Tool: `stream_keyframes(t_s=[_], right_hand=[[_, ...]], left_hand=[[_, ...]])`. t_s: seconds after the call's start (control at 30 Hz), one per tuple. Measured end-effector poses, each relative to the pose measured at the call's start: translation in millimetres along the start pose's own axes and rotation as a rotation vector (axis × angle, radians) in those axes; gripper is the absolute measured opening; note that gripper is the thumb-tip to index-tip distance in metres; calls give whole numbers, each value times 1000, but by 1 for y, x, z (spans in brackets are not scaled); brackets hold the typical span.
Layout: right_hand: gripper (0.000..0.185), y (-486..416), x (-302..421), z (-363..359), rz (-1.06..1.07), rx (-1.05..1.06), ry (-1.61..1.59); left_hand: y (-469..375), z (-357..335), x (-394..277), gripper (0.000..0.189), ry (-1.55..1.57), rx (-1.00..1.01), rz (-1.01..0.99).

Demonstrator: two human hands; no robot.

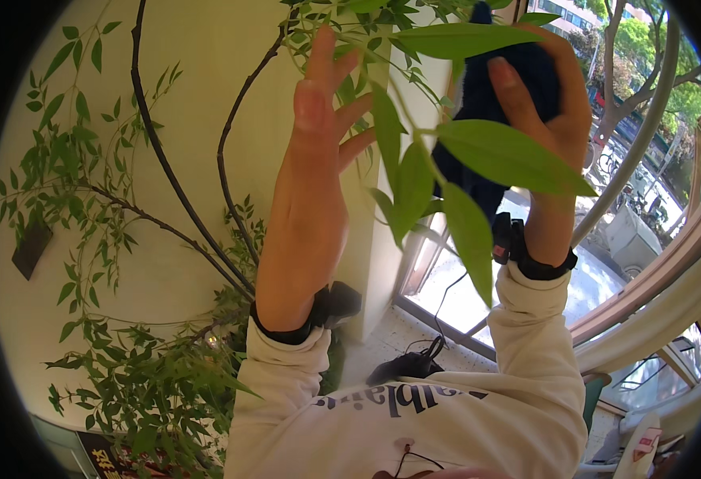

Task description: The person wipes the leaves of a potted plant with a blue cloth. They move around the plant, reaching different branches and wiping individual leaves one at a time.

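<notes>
My right hand (557, 123) is raised at the upper right and grips a dark blue cloth (476, 99), its thumb lying across the front. Part of the cloth hangs down behind large green leaves (509, 152) close to the camera. My left hand (311, 155) is lifted among the foliage, with its fingers stretched and apart and nothing visibly held. Beside its fingers runs a leafy stem (428, 155); whether the hand touches it I cannot tell. Each wrist wears a black strap with a small device.
Dark branches (152, 132) with leaves rise at the left before a pale wall (206, 48). A window (632, 287) with a curved-looking frame stands at the right, a street outside. A black bag-like object (410, 362) with a cord lies on the speckled floor.
</notes>
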State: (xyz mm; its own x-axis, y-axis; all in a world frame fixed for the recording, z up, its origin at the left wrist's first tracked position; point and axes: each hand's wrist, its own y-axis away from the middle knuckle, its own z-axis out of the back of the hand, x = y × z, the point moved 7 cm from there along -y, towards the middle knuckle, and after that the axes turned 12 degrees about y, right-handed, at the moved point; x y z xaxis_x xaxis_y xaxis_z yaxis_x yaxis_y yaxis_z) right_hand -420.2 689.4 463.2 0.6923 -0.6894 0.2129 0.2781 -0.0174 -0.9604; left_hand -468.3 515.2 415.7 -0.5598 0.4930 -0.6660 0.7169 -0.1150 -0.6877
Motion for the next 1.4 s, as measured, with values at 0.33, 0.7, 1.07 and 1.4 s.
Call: stream_keyframes(t_s=[0.33,0.7,1.07,1.4], right_hand=[[36,41,77,-78,599,190,68],[39,91,95,-82,740,123,355],[35,130,93,-70,783,194,225],[28,148,90,-50,782,664,-107]], left_hand=[[22,-1,16,68,879,276,103],[26,14,22,64,787,187,-235],[22,18,25,61,1001,89,-271],[24,11,26,57,983,0,-211]])
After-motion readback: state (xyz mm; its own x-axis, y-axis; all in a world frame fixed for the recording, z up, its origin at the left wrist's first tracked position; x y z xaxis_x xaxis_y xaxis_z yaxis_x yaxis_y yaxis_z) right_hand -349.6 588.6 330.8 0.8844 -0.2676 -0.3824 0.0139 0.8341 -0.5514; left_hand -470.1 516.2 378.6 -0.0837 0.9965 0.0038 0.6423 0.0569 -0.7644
